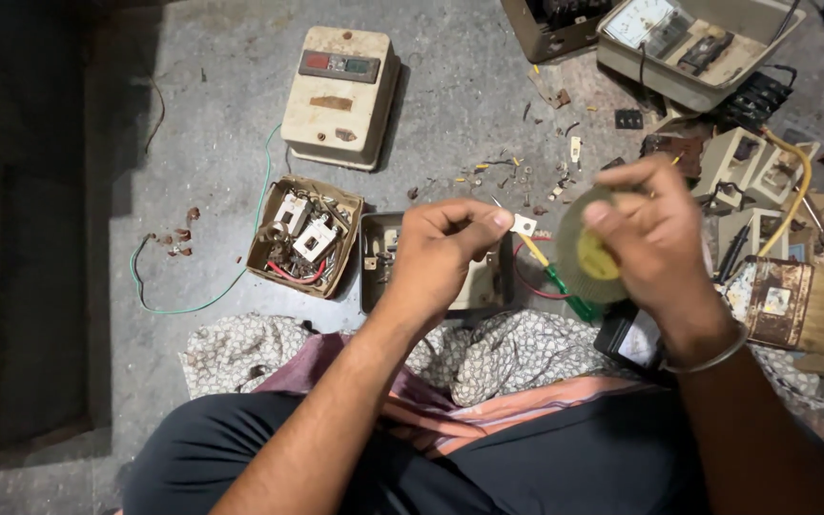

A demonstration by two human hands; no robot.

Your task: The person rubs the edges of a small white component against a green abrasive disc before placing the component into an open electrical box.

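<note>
Roll of tape [595, 256], yellowish with a yellow core, held up in front of the chest, above the open metal box [431, 272] on the floor. Right hand [655, 238] closed round the roll from the far side, thumb on its face. Left hand [445, 250] pinched shut on a small white piece [524, 225] with a thin wire end, just beside the roll but apart from it. Advisable, by judgement: keep the roll steady, bring the loose tape end square onto the piece, hold tension so no creases form; whether tape already touches the piece cannot be told. Screwdriver [555, 277] with yellow shaft and green handle lying below the hands, close under them. Red wire [526, 281] looped beside it. Further out: cardboard tray [304, 235] of switch parts, cream starter box [340, 95] with red and green buttons, green wire [193, 296], meter case [689, 43], patterned cloth [488, 353] over the lap. Loose screws [517, 176] scattered beyond the hands; risk of a dropped piece getting lost among them.
</note>
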